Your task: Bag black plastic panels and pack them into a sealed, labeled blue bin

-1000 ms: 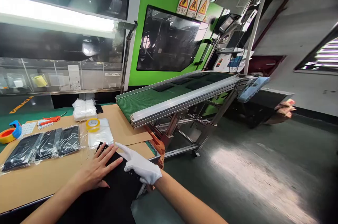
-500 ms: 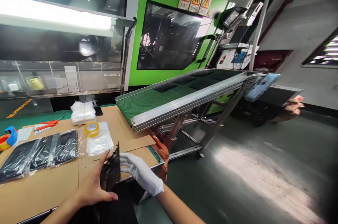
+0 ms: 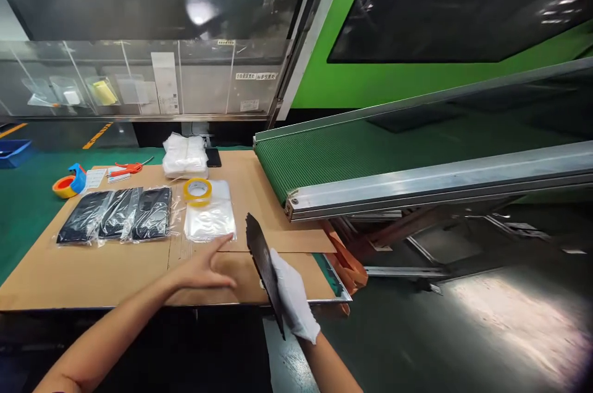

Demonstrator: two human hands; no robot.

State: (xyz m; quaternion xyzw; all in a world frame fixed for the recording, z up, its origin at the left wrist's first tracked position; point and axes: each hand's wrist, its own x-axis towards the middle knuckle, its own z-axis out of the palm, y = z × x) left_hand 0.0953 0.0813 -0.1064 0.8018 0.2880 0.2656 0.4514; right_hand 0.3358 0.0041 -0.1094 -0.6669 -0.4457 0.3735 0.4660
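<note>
While the gloved right hand (image 3: 294, 297) holds the thin black panel (image 3: 265, 266) tilted by the front edge of the tabletop (image 3: 134, 272) and the bare left hand (image 3: 204, 272) spreads wide, a slack grip could drop it

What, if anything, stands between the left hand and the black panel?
Nothing visible: only a gap separates the left hand from the black panel, which the gloved right hand holds on its other side.
</note>
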